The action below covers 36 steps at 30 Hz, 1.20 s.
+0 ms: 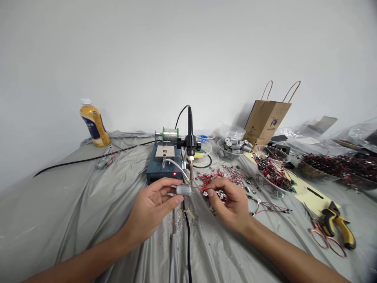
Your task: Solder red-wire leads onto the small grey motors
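Just below the tip of the upright soldering iron [190, 122], I have a grey cylinder [183, 190] lying level, clamped between the thumb and fingers of my left hand [147, 208]. My right hand [231, 202] pinches a thin red wire [197, 187] that points at the cylinder's end; I cannot tell whether wire or tip touches it. Behind stands the blue soldering station [152, 165], its red lamp [174, 173] lit, a solder spool [170, 134] toward its back. Beyond my right hand spreads a wire pile [219, 173]; farther right lie scissors [319, 236] and pliers [329, 222].
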{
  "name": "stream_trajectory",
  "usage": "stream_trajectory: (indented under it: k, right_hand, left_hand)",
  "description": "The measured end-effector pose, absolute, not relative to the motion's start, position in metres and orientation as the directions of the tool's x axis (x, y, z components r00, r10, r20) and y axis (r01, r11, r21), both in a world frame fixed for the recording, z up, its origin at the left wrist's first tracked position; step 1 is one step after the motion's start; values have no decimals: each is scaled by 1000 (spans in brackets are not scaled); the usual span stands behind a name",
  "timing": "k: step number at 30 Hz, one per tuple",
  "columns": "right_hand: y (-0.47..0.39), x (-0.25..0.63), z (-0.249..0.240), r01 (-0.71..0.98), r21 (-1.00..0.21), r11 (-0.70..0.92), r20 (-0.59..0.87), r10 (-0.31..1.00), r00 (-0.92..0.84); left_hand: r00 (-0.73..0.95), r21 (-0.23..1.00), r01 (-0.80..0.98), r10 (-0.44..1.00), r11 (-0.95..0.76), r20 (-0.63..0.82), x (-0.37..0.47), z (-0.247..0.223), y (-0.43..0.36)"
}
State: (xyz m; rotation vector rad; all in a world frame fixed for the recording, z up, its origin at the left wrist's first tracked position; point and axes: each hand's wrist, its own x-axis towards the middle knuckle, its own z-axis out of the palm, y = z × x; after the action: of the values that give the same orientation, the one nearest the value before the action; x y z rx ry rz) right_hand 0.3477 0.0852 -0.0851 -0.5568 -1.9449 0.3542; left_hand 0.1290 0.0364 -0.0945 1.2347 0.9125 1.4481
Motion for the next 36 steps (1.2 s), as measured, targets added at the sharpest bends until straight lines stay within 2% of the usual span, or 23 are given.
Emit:
stream_trajectory:
  k: [36]
  right_hand:
    - [84, 347, -82, 242, -457, 856, 777, 516, -359]
  left_hand:
    - [20, 948, -211, 969, -238, 247, 129, -96, 37]
